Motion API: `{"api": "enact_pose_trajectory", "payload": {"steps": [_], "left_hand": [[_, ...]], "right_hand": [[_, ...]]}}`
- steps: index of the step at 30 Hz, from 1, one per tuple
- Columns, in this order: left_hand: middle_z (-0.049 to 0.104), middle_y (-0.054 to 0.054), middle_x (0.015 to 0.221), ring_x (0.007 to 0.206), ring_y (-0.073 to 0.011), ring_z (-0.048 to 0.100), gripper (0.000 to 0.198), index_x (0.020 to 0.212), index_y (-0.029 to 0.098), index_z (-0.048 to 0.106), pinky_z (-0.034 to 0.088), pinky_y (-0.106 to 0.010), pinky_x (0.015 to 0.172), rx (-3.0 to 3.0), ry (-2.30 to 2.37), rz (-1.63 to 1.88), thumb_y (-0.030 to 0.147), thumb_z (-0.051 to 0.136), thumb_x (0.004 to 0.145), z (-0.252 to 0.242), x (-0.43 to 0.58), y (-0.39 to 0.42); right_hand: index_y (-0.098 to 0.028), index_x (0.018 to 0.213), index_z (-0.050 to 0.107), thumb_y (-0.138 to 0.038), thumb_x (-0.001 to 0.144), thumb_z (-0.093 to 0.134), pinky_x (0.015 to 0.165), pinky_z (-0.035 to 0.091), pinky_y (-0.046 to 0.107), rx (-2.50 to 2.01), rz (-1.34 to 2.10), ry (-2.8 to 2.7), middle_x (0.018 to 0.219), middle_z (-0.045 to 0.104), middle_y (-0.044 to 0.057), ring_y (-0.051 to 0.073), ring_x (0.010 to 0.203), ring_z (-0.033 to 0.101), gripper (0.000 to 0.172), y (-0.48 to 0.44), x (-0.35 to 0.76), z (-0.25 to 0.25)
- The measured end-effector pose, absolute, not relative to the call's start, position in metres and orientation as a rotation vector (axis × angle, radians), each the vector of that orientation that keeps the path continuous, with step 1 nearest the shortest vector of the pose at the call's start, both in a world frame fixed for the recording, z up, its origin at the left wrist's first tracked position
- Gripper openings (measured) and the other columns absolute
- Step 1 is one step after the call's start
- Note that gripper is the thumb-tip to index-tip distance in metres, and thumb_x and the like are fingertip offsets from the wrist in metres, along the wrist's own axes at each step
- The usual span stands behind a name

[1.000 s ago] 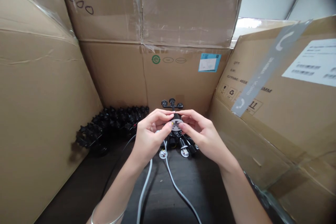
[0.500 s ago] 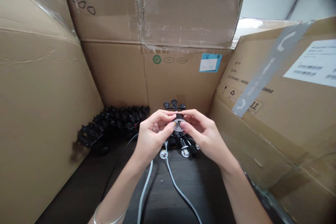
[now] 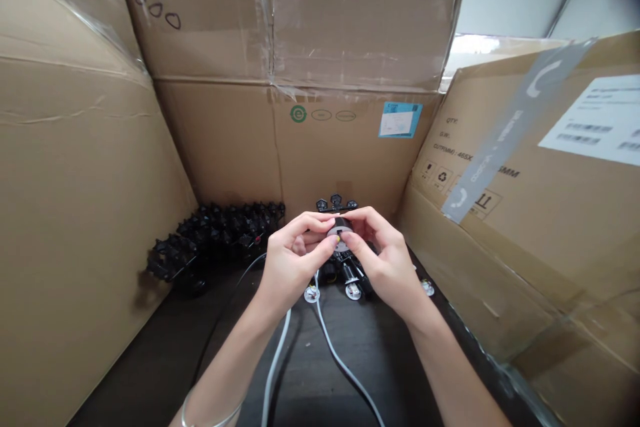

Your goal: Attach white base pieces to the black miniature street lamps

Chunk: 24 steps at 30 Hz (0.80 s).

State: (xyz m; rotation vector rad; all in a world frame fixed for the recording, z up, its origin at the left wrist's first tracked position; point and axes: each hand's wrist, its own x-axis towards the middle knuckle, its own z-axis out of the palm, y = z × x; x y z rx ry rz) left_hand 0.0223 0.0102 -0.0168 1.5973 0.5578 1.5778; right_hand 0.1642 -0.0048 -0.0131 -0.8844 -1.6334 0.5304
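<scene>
Between both hands is a round black part with a pale disc face [image 3: 341, 239] turned toward me, with small openings and a yellow speck on it. My left hand [image 3: 303, 250] is closed on its left side, thumb on the face and fingers along the top. From the other side my right hand [image 3: 383, 257] pinches it the same way, its thumb tip on the pale face. Just behind the fingers shows a black piece with three hexagonal heads [image 3: 336, 204]; whether it joins the held part is hidden. Black stems with white round ends [image 3: 353, 291] lie below the hands.
Several black spiky parts [image 3: 220, 240] lie in a long pile at the left. Grey cables [image 3: 334, 347] run across the dark tabletop [image 3: 310, 380] toward me. Cardboard boxes wall in the left, the back [image 3: 225, 140] and the right [image 3: 540, 240].
The held part has tilted slightly, and the three hexagonal heads have shifted a little right and down. My right hand has moved slightly left, uncovering a white round end at the right.
</scene>
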Motion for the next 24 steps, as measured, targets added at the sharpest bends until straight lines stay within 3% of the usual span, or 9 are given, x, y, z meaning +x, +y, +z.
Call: {"api": "enact_pose_trajectory", "payload": {"steps": [7, 13, 17, 24], "left_hand": [[0.069, -0.002, 0.09, 0.077, -0.013, 0.067, 0.009, 0.082, 0.016, 0.066, 0.057, -0.021, 0.07, 1.506, 0.639, 1.531, 0.019, 0.068, 0.074, -0.0142, 0.0219, 0.0097], [0.07, -0.003, 0.088, 0.073, -0.0138, 0.067, 0.012, 0.082, 0.014, 0.066, 0.058, -0.023, 0.067, 1.496, 0.701, 1.521, 0.023, 0.068, 0.074, -0.0115, 0.0189, 0.0099], [0.071, -0.003, 0.091, 0.076, -0.0137, 0.068, 0.011, 0.082, 0.015, 0.067, 0.057, -0.021, 0.067, 1.517, 0.71, 1.533, 0.023, 0.068, 0.074, -0.0123, 0.02, 0.01], [0.071, -0.002, 0.086, 0.075, -0.0128, 0.068, 0.008, 0.077, 0.015, 0.067, 0.055, -0.018, 0.065, 1.497, 0.723, 1.586, 0.021, 0.07, 0.072, -0.0145, 0.0226, 0.0096]], "right_hand": [[-0.017, 0.093, 0.062, -0.032, 0.085, 0.055, 0.059, 0.043, 0.022, -0.842, 0.787, -1.543, 0.075, 0.058, 0.0, 0.01, 0.064, 0.051, 0.018, -0.0012, 0.1669, -0.0101], [-0.016, 0.103, 0.061, -0.027, 0.084, 0.057, 0.068, 0.047, 0.024, -0.809, 0.947, -1.596, 0.083, 0.062, 0.002, 0.012, 0.073, 0.057, 0.022, -0.0042, 0.1711, -0.005], [-0.016, 0.103, 0.059, -0.026, 0.08, 0.061, 0.074, 0.048, 0.028, -0.828, 0.955, -1.569, 0.093, 0.062, 0.005, 0.015, 0.083, 0.058, 0.025, -0.0051, 0.17, -0.0078], [-0.016, 0.098, 0.06, -0.024, 0.078, 0.061, 0.066, 0.047, 0.025, -0.889, 0.902, -1.519, 0.085, 0.062, 0.003, 0.014, 0.075, 0.057, 0.021, -0.0052, 0.1641, -0.0112]]}}
